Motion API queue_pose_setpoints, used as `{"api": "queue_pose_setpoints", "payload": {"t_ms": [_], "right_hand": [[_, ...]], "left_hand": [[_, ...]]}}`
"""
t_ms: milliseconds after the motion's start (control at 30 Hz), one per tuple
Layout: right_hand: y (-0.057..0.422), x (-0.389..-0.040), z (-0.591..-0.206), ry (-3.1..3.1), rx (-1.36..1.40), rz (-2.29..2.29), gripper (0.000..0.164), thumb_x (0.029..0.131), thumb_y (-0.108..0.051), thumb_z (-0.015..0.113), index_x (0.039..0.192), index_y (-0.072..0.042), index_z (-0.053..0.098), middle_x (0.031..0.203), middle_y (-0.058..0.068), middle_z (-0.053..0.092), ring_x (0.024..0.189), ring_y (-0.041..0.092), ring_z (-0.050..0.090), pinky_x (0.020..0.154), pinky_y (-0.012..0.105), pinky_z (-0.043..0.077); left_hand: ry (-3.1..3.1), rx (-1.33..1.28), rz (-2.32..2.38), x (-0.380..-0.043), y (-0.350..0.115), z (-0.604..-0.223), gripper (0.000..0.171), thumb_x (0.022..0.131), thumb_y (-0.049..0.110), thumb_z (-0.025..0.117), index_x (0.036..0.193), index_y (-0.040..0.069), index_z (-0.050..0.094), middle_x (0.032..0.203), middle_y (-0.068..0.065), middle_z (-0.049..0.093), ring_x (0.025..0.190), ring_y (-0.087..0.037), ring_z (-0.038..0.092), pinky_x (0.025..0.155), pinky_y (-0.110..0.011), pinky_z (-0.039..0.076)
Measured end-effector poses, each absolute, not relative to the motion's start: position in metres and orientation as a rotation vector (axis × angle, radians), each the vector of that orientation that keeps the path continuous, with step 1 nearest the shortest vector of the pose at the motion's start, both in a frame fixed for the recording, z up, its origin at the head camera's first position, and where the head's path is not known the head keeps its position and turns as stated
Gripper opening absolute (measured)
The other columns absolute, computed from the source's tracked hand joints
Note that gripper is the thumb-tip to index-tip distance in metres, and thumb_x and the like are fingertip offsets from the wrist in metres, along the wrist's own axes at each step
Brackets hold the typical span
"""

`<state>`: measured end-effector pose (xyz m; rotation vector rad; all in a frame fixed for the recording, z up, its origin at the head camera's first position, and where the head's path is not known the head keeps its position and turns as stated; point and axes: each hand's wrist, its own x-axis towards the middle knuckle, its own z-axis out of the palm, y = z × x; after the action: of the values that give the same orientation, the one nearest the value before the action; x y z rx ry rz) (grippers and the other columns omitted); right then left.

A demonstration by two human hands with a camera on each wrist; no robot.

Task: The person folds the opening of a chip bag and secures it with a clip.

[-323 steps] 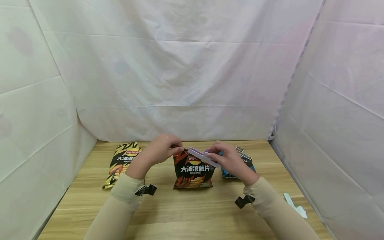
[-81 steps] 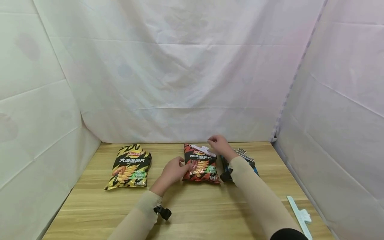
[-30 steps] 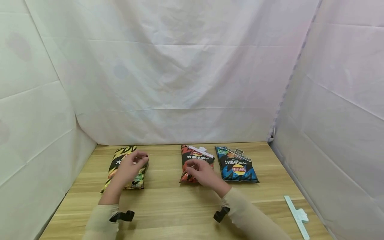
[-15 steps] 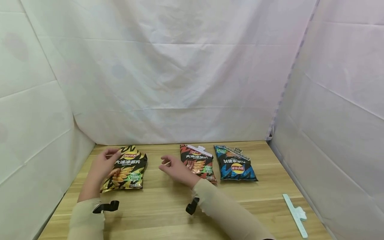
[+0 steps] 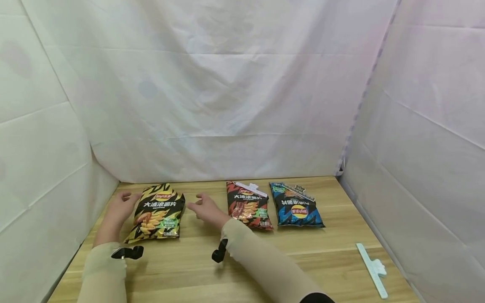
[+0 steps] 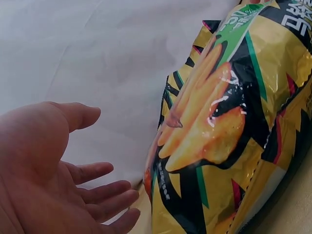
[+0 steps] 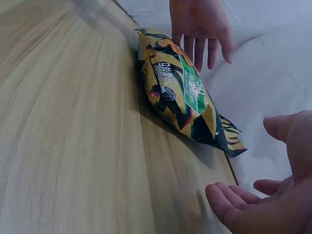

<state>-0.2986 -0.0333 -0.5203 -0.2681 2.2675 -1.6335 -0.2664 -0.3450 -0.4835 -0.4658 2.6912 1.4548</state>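
A yellow and black bag of potato chips [image 5: 157,212] lies on the wooden table at the left. My left hand [image 5: 120,208] is just beside its left edge, fingers extended and holding nothing. In the left wrist view a gap shows between that left hand [image 6: 63,175] and the chip bag [image 6: 219,122]. To the bag's right is my right hand [image 5: 208,210], holding nothing. The right wrist view shows this right hand [image 7: 273,185] with fingers spread, apart from the bag [image 7: 180,90], and the left hand [image 7: 202,29] on its far side.
A red chip bag [image 5: 248,210] with a white-lilac sealing clip [image 5: 251,189] lies mid-table. Right of it is a blue chip bag [image 5: 299,214] with a grey clip [image 5: 298,192]. A pale mint clip [image 5: 373,270] lies near the right edge. White cloth [image 5: 212,97] walls surround the table.
Earlier, the hands fixed the lilac clip on the red bag and laid it down. Since then both hands have moved left, and now stand on either side of the yellow bag.
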Motion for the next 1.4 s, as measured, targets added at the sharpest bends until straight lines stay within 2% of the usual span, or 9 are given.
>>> {"api": "queue_pose_setpoints", "payload": {"t_ms": [267,433,533,700,867,1033,1267,1333,1400], "right_hand": [[-0.053,-0.298,-0.519,2.165,-0.160,-1.740,0.080,0.107,-0.048,0.074,0.166,-0.005,0.041,0.144,0.020,0.067,0.119,0.038,0.073,0.108,0.056,0.056],[-0.066,-0.296,-0.514,2.097,-0.101,-1.756,0.084,0.108,-0.049,0.072,0.170,-0.006,0.036,0.146,0.019,0.064,0.128,0.041,0.070,0.111,0.058,0.053],[-0.072,-0.296,-0.513,2.097,-0.064,-1.742,0.083,0.109,-0.050,0.070,0.170,-0.006,0.036,0.152,0.019,0.061,0.129,0.039,0.069,0.112,0.057,0.052],[-0.080,-0.298,-0.513,2.099,-0.013,-1.742,0.078,0.109,-0.048,0.070,0.166,-0.003,0.042,0.158,0.020,0.056,0.126,0.037,0.072,0.112,0.055,0.052],[-0.088,-0.298,-0.514,2.082,0.026,-1.770,0.072,0.110,-0.044,0.071,0.163,-0.002,0.046,0.155,0.021,0.058,0.125,0.038,0.071,0.108,0.055,0.055],[-0.091,-0.298,-0.513,2.083,0.061,-1.794,0.069,0.110,-0.042,0.071,0.161,-0.001,0.048,0.153,0.022,0.058,0.125,0.040,0.071,0.109,0.056,0.055],[-0.099,-0.296,-0.515,2.078,0.069,-1.809,0.056,0.111,-0.034,0.072,0.150,0.001,0.055,0.141,0.019,0.063,0.120,0.036,0.070,0.101,0.054,0.059],[-0.101,-0.295,-0.517,2.102,0.065,-1.797,0.056,0.109,-0.033,0.073,0.149,0.002,0.055,0.140,0.019,0.063,0.120,0.036,0.069,0.103,0.055,0.057],[-0.103,-0.294,-0.520,2.138,0.053,-1.771,0.063,0.108,-0.036,0.074,0.153,0.003,0.053,0.146,0.021,0.061,0.130,0.037,0.065,0.111,0.056,0.052]], "left_hand": [[2.613,-0.482,1.458,-0.274,-0.349,-0.488,0.101,0.112,0.069,0.038,0.172,-0.008,0.013,0.176,-0.039,0.011,0.159,-0.062,0.017,0.124,-0.074,0.025],[2.457,-0.494,1.616,-0.276,-0.345,-0.494,0.107,0.112,0.069,0.042,0.173,-0.005,-0.005,0.178,-0.036,-0.006,0.163,-0.059,0.005,0.126,-0.074,0.020],[2.360,-0.509,1.720,-0.277,-0.341,-0.498,0.111,0.112,0.068,0.044,0.171,-0.005,-0.013,0.178,-0.036,-0.011,0.164,-0.057,0.006,0.127,-0.070,0.022],[2.328,-0.569,1.709,-0.278,-0.335,-0.500,0.110,0.111,0.069,0.041,0.170,-0.008,-0.013,0.176,-0.039,-0.002,0.160,-0.055,0.022,0.127,-0.065,0.030],[2.378,-0.563,1.612,-0.278,-0.336,-0.500,0.112,0.110,0.072,0.040,0.170,-0.011,-0.007,0.175,-0.041,-0.001,0.160,-0.059,0.016,0.127,-0.070,0.025],[2.389,-0.550,1.596,-0.277,-0.336,-0.501,0.112,0.109,0.072,0.040,0.169,-0.013,0.000,0.173,-0.042,0.005,0.159,-0.060,0.019,0.126,-0.071,0.026],[2.422,-0.514,1.505,-0.283,-0.336,-0.506,0.109,0.111,0.072,0.038,0.171,-0.011,0.004,0.176,-0.040,0.003,0.160,-0.061,0.012,0.126,-0.072,0.022],[2.455,-0.517,1.474,-0.286,-0.335,-0.510,0.107,0.111,0.072,0.037,0.172,-0.010,0.007,0.176,-0.040,0.005,0.160,-0.062,0.013,0.126,-0.072,0.022],[2.449,-0.527,1.501,-0.287,-0.333,-0.512,0.106,0.111,0.073,0.037,0.173,-0.008,0.006,0.176,-0.039,0.003,0.161,-0.061,0.010,0.127,-0.073,0.020]]}}
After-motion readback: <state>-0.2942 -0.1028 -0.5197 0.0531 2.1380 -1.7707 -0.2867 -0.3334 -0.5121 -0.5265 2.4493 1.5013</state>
